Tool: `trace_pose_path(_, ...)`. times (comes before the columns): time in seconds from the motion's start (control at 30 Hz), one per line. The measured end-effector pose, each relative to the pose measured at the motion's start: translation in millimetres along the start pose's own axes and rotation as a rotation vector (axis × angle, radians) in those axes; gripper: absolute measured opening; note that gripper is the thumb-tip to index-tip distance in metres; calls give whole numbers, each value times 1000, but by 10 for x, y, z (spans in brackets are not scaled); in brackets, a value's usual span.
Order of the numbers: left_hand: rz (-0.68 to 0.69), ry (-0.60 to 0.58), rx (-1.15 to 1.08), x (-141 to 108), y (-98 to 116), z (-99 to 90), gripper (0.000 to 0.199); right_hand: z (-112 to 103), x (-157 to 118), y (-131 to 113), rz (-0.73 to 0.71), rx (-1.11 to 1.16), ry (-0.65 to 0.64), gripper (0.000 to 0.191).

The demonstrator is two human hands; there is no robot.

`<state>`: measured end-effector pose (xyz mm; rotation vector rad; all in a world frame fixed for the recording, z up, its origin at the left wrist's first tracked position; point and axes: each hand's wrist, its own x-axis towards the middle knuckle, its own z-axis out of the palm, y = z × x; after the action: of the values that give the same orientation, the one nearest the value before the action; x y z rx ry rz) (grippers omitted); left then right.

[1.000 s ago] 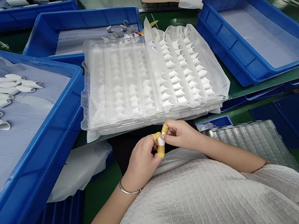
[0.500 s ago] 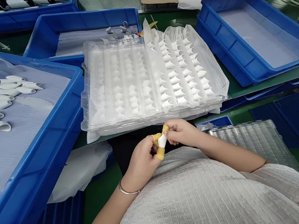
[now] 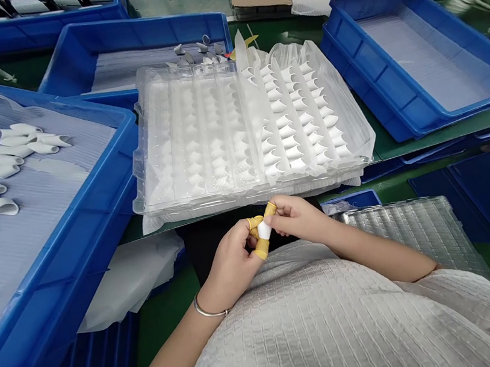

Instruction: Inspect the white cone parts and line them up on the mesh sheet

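A small white curved shell piece (image 3: 264, 230) is held between both hands, just in front of the table edge. My left hand (image 3: 236, 256), with yellow finger cots on its fingertips, pinches it from the left and below. From the upper right, my right hand (image 3: 294, 215) grips its top end, a yellow cot on the index finger. The fingers cover part of the piece. Beyond the hands lies a clear plastic tray (image 3: 202, 200), its left half under a clear cover. Rows of similar white pieces (image 3: 291, 140) fill its right half, among thin wrapping sheet.
On the left, a blue bin (image 3: 105, 194) holds loose white shells (image 3: 0, 160). Another blue bin (image 3: 145, 30) behind the tray has small grey-white pieces. Stacked blue bins (image 3: 373, 56) stand at right. A ribbed clear tray (image 3: 420, 232) lies below the table, right of my arm.
Both hands keep hold of the white piece at nearly the same spot. The right thumb has shifted slightly over it, and less of its upper end shows.
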<state>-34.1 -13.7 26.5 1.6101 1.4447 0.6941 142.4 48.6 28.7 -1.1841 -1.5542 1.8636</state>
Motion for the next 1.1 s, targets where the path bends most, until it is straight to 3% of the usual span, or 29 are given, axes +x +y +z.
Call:
trace_pose_path(0.1, 56, 11, 153, 5, 4, -12, 4, -7, -2, -9, -78, -133, 22, 16)
trace_pose_path(0.23, 90, 14, 239, 3, -2, -21, 7, -27, 4, -28, 0, -103, -41, 5)
trace_pose_path(0.37, 90, 29, 305, 0, -11, -24, 10, -21, 5, -40, -51, -141, -7, 11)
trace_pose_path(0.6, 71, 0, 270, -8, -22, -28, 6, -25, 14, -24, 39, -49, -70, 2)
trace_pose_path(0.73, 91, 31, 315, -12, -35, -18, 14, -16, 15, -17, -43, -107, -15, 10)
trace_pose_path(0.87, 54, -5, 124, -14, -19, -17, 2, -11, 21, -37, 84, 5, -54, 4)
trace_pose_path(1.1, -67, -39, -243, -27, -39, 16, 13, -24, 24, -38, 123, 167, -74, 5)
